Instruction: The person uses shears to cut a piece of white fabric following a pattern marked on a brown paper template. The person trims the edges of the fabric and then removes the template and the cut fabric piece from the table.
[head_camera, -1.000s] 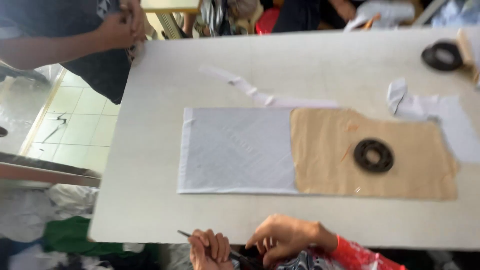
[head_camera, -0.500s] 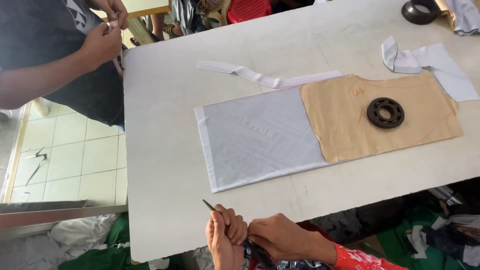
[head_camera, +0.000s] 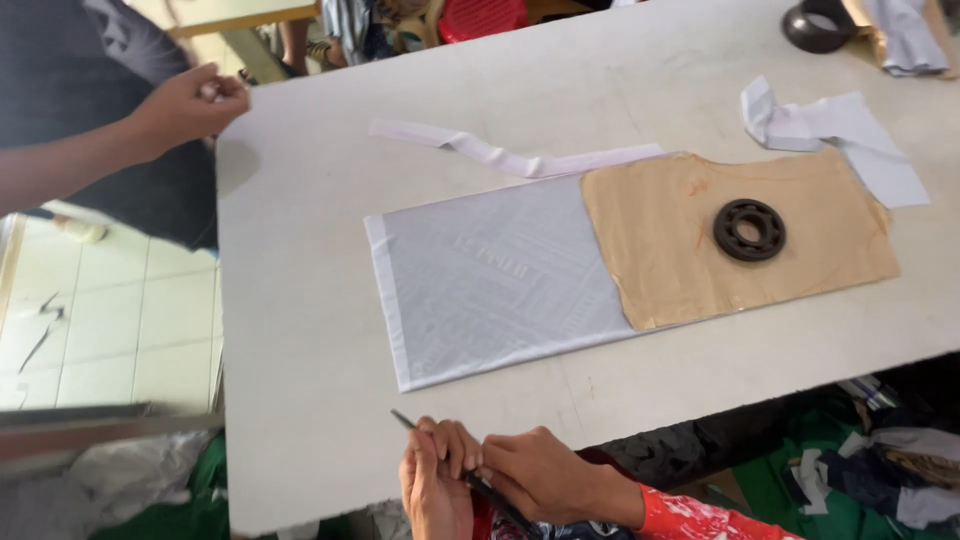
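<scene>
At far left I saw a co-worker's hand (head_camera: 190, 100), forearm level, fingers pinched on something small and pale that I could not identify; it hung just past the table's (head_camera: 300, 300) left corner, above the tiled floor (head_camera: 120, 320).

At the near edge I saw the wearer's two hands pressed together. The left hand (head_camera: 435, 480) was curled, knuckles up, fingers wrapped round a thin dark pen (head_camera: 420, 432); its tip pointed up-left over the tabletop, and its rear end ran down under the right hand. The right hand (head_camera: 540, 475) lay against the left, palm down, fingers bent over the pen's lower part, wrist in a red sleeve (head_camera: 700, 515). Both hands gripped the pen; neither touched the cloth.

Beyond them a grey cloth (head_camera: 490, 275) lay flat, tilted, well apart from the hands. A white strip (head_camera: 500, 158) lay crumpled just past its far edge. Rightward, a tan pattern (head_camera: 700, 250) overlapped the cloth's right end, and a black ring (head_camera: 749, 229) with holes sat on the pattern. A white scrap (head_camera: 840, 130) touched the pattern's far right corner. At the far right corner of the table stood a second dark ring (head_camera: 815, 25) beside folded fabric (head_camera: 905, 35).
</scene>
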